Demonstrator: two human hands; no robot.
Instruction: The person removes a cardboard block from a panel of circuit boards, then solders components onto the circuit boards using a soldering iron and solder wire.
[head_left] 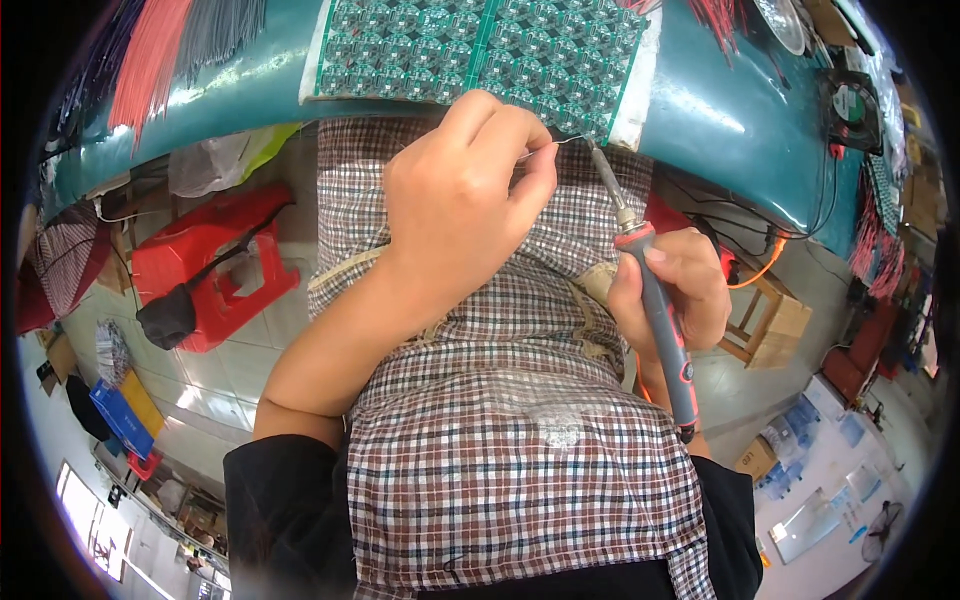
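Surface: a teal surface (720, 95) curves across the top of the view, glossy, with light glare on it.
Board: a green circuit panel (480, 50) made of many small repeated squares lies on the surface at top centre, with a white strip along its right edge.
Wires: bundles of red wires (150, 55) and grey wires (215, 30) lie on the surface at upper left; more red wires (720, 15) lie at the top right.
Fan: a small black fan (852, 105) sits at the right end of the surface, near a round silver dish (780, 22).
Left hand: the left hand (465, 190) is closed in a pinch on a thin solder wire (550, 145), whose end reaches the lower edge of the board.
Right hand: the right hand (675, 285) is wrapped around a soldering iron (660, 320) with a grey and red handle; its metal tip points up to the lower right corner of the board, just beside the wire end.
Lap: a checked apron (510, 450) covers the person's lap below the hands.
Room: a pale tiled floor (220, 370) shows under the surface, with a red plastic stool (215, 265) at left and a wooden stool (770, 310) at right.
Packages: a blue crate (120, 415) beside a yellow one stands at lower left; a brown cardboard box (757, 458) and pale blue containers (800, 420) stand at lower right.
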